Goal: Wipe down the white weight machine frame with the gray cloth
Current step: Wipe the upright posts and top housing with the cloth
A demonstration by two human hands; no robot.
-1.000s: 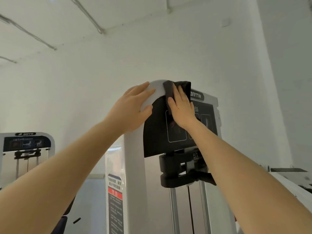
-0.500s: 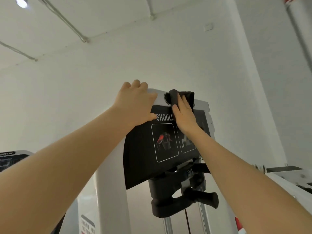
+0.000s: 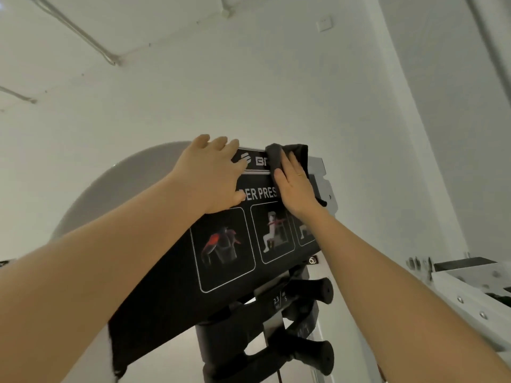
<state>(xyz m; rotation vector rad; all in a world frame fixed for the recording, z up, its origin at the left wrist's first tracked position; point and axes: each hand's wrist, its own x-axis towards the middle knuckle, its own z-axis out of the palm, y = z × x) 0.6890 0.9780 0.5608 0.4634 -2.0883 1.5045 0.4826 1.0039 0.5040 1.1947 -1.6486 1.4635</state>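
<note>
Arms reach up from the bottom corners toward the top of a white weight machine frame [image 3: 110, 186], whose broad curved metal shoulder rises on the left behind a black instruction placard [image 3: 193, 286]. The placard tilts toward the camera and carries white lettering, partly hidden by the hands, above framed exercise diagrams, one showing a torso with shoulder muscles in red.

The left hand [image 3: 213, 178] lies palm-down over the placard's upper left part, its fingers [image 3: 218, 142] extended and hooked over the top edge of the machine, holding nothing. Just beside it, the right hand [image 3: 294, 186] presses flat against a dark gray fabric cloth [image 3: 287, 154], which is draped over the top edge of the machine near its right end; the right fingers [image 3: 290, 161] are stretched out over the cloth rather than curled around it, pinning it to the surface. A thin ring shows on one of them. The cloth's bunched upper fold stands just above the fingertips, and a small dark corner of it appears to peek out below the wrist.

Below the placard, two black cylindrical foam-covered handles [image 3: 315, 291] jut right from a black bracket. White wall and ceiling with thin conduit pipes [image 3: 83, 34] fill the background.
</note>
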